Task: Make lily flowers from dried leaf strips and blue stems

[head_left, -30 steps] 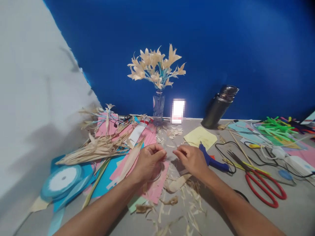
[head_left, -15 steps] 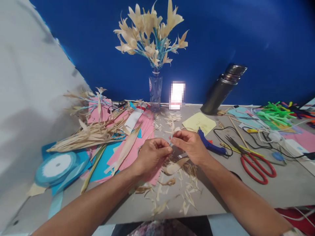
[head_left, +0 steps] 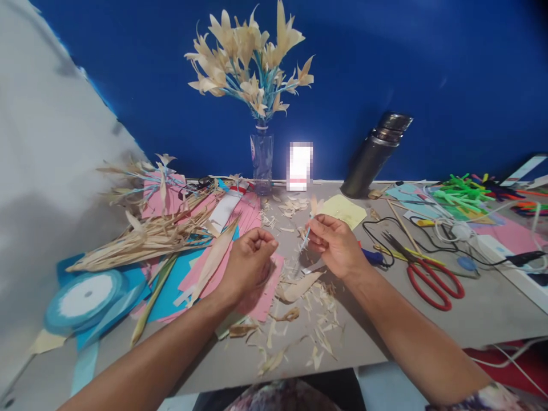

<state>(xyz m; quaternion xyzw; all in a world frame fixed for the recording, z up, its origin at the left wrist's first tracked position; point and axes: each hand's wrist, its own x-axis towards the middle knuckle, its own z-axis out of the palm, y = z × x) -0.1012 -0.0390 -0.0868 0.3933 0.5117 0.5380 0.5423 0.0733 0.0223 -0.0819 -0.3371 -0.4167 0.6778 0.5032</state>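
Observation:
My right hand (head_left: 334,244) pinches a small handmade flower stem (head_left: 305,235): a thin blue stalk with cream petal tips, held upright above the table. My left hand (head_left: 248,264) is curled into a loose fist just left of it, over a pink paper sheet (head_left: 268,297); whether anything lies in its fingers is hidden. Cream husk scraps (head_left: 314,322) lie scattered below both hands. A larger husk piece (head_left: 299,288) rests between my wrists.
A glass vase of cream flowers (head_left: 262,162) stands at the back by a steel flask (head_left: 372,157). Red scissors (head_left: 428,274), a blue glue gun (head_left: 372,257), cables and pipe cleaners (head_left: 464,197) lie right. A husk bundle (head_left: 141,240) and blue ribbon spool (head_left: 88,294) lie left.
My hands have parted: the right one lifted the small stem up and right, the left one drew back into a fist. The view dropped slightly toward the table's front edge.

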